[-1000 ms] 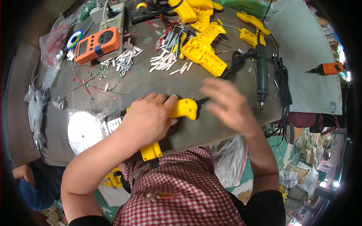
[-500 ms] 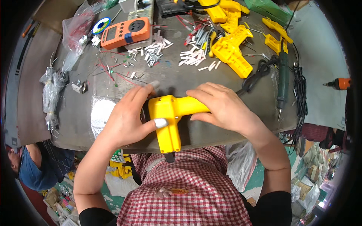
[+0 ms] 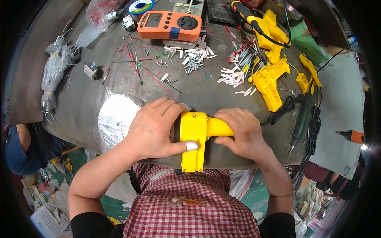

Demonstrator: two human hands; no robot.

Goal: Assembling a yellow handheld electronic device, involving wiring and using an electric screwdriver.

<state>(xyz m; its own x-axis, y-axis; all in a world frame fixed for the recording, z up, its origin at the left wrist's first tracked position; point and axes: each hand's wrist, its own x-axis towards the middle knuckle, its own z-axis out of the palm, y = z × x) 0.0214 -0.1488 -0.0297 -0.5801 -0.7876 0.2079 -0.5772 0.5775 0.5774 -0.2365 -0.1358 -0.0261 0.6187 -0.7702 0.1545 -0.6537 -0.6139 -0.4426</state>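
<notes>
At the near edge of the workbench lies a yellow pistol-shaped tool housing point(image 3: 193, 129), its two shells closed together. My left hand point(image 3: 152, 129) is wrapped round its left end, thumb on the yellow face; a silvery cover sits on that thumb tip. My right hand point(image 3: 246, 133) grips the handle on the right, fingers over the top and thumb below. The palms hide both ends of the housing. Small screw holes show along its body.
Beyond my hands stands an orange meter point(image 3: 170, 27). White tubes point(image 3: 233, 76), screws point(image 3: 193, 65) and thin wires are scattered about. Open yellow shells point(image 3: 270, 85) and a green-handled soldering iron point(image 3: 304, 115) lie right. A round silver sheet point(image 3: 117, 119) is beside my left forearm.
The view has turned, so the bench items sit further right and the housing shows a little lower. Both hands keep their hold; my right hand now covers more of the handle.
</notes>
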